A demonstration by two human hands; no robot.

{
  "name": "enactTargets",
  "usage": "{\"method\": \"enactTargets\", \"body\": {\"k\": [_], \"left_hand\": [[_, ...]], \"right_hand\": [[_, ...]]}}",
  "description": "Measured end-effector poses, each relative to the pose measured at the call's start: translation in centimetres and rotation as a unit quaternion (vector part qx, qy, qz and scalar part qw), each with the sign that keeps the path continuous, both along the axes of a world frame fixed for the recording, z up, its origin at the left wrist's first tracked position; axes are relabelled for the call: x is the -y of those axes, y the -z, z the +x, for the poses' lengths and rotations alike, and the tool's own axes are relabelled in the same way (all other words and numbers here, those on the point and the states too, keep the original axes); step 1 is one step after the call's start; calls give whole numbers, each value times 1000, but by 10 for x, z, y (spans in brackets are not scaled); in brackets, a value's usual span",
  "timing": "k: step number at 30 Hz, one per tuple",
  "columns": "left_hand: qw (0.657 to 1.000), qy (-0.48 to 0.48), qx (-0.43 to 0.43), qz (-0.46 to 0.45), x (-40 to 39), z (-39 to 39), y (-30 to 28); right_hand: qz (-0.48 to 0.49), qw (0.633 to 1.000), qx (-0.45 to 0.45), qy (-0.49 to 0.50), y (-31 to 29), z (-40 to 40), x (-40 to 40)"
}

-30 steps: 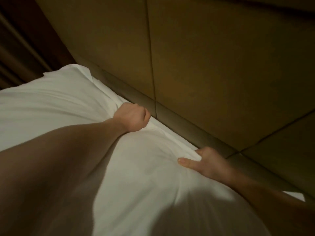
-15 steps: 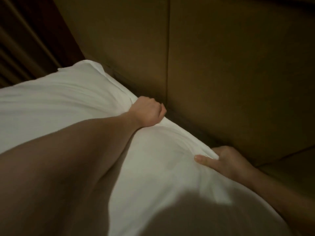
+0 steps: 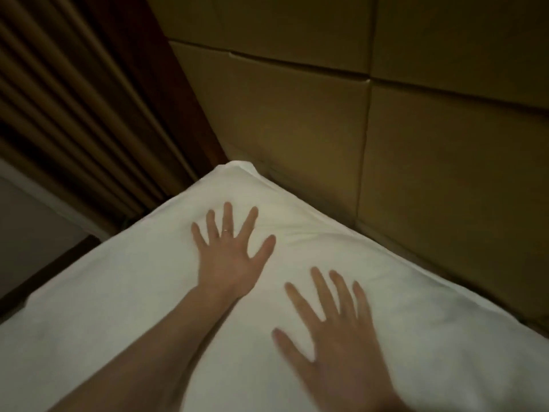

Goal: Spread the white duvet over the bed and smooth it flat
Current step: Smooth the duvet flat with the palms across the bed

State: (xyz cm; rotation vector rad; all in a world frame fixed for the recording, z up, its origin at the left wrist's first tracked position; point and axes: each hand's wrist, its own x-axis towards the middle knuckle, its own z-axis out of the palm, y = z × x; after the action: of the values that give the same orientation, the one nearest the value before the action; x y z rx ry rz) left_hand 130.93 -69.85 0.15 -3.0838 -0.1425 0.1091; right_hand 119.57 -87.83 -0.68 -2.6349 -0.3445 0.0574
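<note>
The white duvet (image 3: pixel 124 292) covers the bed up to its far corner, which lies against the padded headboard. My left hand (image 3: pixel 230 257) lies flat on the duvet near that corner, fingers spread wide, a ring on one finger. My right hand (image 3: pixel 335 337) is lower and to the right, also flat with straight spread fingers on the cloth, slightly blurred. A few soft creases run in the fabric between my left hand and the headboard edge.
A tan padded headboard (image 3: pixel 416 159) with panel seams rises along the bed's far right side. A dark wooden strip and pleated curtain (image 3: pixel 74 99) stand at the left. Grey floor (image 3: pixel 29 233) shows beyond the bed's left edge.
Both hands have let go of the duvet edge they gripped at the headboard. They now lie flat with spread fingers on the cloth, and the view has shifted toward the bed's corner.
</note>
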Motion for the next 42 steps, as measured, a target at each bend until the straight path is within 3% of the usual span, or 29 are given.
{"method": "enactTargets", "body": {"k": [4, 6, 8, 9, 12, 15, 18, 20, 22, 24, 28, 31, 34, 37, 40, 42], "left_hand": [[998, 0, 14, -66, 1, 19, 34], [993, 19, -28, -115, -1, 20, 23], [988, 37, -54, -142, -20, 11, -3], [991, 24, -23, -128, -38, 1, -12], [991, -106, 68, -32, -107, -34, -8], [977, -190, 41, -92, -146, -50, 25], [971, -186, 3, -152, -153, -40, 36], [970, -174, -21, -169, -149, -41, 23], [968, -168, 11, -185, -137, -64, 11], [964, -186, 62, -182, -121, -98, 12], [950, -252, 104, -153, -137, -107, 47], [950, -256, 87, -156, -147, -88, 70], [955, -252, 13, -155, -147, -85, 66], [946, -265, -15, -188, -108, -110, 33], [964, -181, 38, -193, -21, -186, 16], [971, -134, 23, -195, 24, -235, 16]], "right_hand": [[-115, 993, -7, 26, 34, 6, 6], [-91, 994, -34, 44, 22, 3, 0], [-52, 997, 29, 42, 3, -7, -16], [-43, 996, 81, 18, -4, -14, -27], [-57, 980, 178, -63, 12, -37, -64], [-119, 982, 103, -104, 44, -53, -86], [-143, 979, 103, -107, 53, -56, -94], [-132, 974, 129, -128, 47, -51, -96], [-78, 973, 139, -167, 30, -33, -96], [-65, 974, 135, -172, 9, -3, -86], [-167, 968, 108, -155, 13, 64, -85], [-200, 965, 84, -151, 42, 74, -94], [-205, 965, 55, -157, 42, 71, -92], [-187, 968, -27, -165, 22, 54, -78], [-186, 967, -51, -165, 6, 2, -34], [-196, 969, -50, -142, -2, -36, 2]]}}
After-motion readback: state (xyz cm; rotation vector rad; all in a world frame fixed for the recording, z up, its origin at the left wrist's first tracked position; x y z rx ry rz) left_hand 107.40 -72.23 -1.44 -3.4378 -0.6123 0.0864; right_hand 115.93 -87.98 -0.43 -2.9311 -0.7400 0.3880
